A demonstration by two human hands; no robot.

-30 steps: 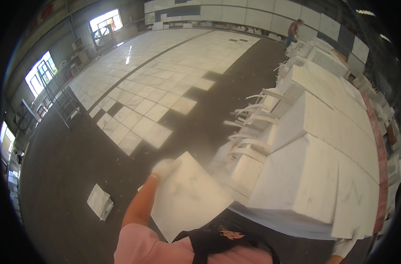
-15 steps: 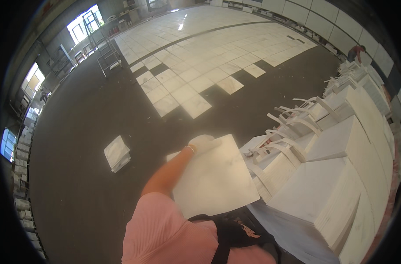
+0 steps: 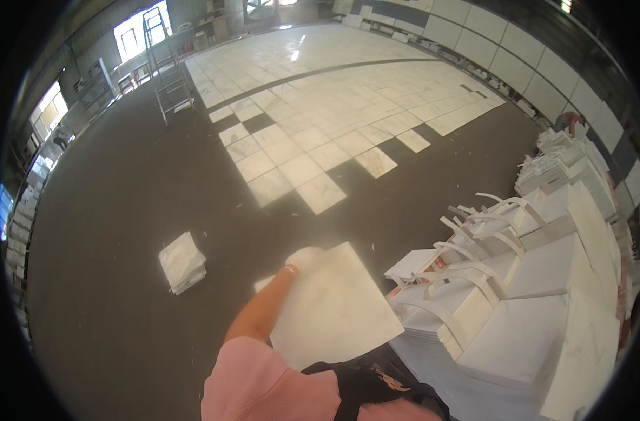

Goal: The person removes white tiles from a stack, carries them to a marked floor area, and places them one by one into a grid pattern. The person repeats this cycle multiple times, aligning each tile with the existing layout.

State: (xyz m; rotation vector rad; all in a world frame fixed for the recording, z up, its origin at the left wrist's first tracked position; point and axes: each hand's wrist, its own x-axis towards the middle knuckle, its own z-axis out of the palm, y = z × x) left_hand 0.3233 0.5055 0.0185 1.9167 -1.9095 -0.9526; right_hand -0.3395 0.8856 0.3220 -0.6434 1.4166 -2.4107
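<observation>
The floor [image 3: 123, 210] is big, dark and wide. Far off, a large part of it is covered with white marble tiles [image 3: 348, 98] laid in neat rows. A metal ladder [image 3: 167, 74] stands at the far left, near the windows.

On the right, tall stacks of white tiles [image 3: 544, 316] sit close to the person. Loose white straps [image 3: 488, 210] curl over the tops of some stacks. A small pile of tiles [image 3: 182, 261] lies alone on the dark floor to the left.

The person holds one white marble tile [image 3: 330, 309] in front of the body, tilted, just left of the stacks. The left hand [image 3: 302, 259], in a pale glove, is at the far top corner of the tile. Its fingers seem to curl over that edge and grip it, though the glove makes this hard to see well. The right hand is not in view, so nobody can tell what it does.

The tile looks stiff, flat and smooth. It is likely heavy for its size and slippery. It would probably crack or chip if dropped or knocked on a corner. It is best held by two opposite edges, with both hands.
</observation>
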